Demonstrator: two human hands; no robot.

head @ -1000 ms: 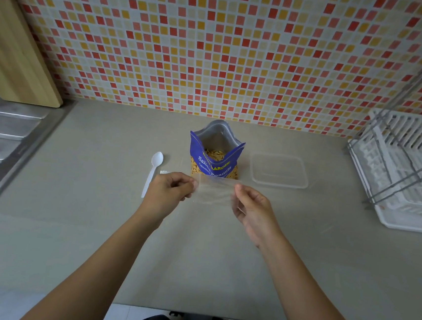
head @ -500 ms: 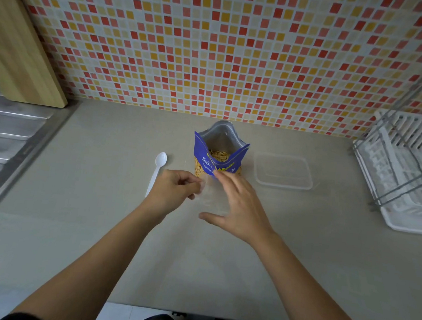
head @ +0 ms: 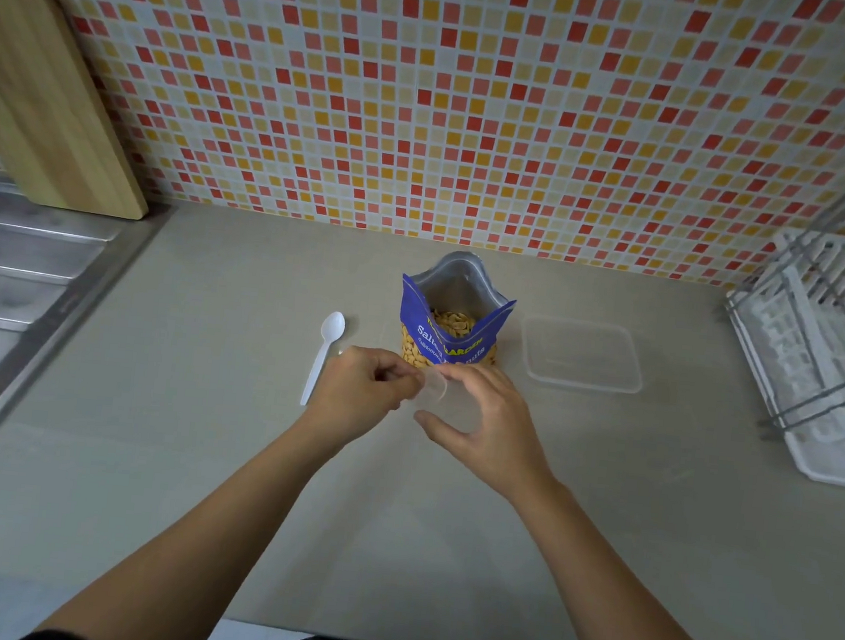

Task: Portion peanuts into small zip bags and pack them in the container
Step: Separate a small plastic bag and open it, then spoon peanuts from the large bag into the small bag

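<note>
A person stands at a pale grey surface (head: 193, 426), both bare forearms reaching forward; an open blue peanut bag (head: 454, 317) stands upright near the back of it, peanuts visible through its mouth and its clear lower panel.

Just in front of the peanut bag, lifted off the surface, is a small zip bag (head: 441, 396) of clear plastic, hard to make out; its top edge looks bowed into a curve. The left hand (head: 357, 391) has its grip clamped on the zip bag's left edge, thumb and fingertips pinched together; the right hand (head: 490, 424) has its grip round the right side, fingers curved over the top edge and thumb spread beneath; how firmly it presses I cannot tell.

To the left of the peanut bag a white plastic spoon (head: 324, 351) lies flat, bowl pointing away from the person; just to the right sits a clear rectangular container (head: 635, 363).

Further right of the peanut bag stands a white dish rack (head: 830, 348); far to its left is a steel sink drainboard (head: 10, 290), with a wooden cutting board (head: 44, 102) leaning on the mosaic tiled wall (head: 432, 88) that runs behind.
</note>
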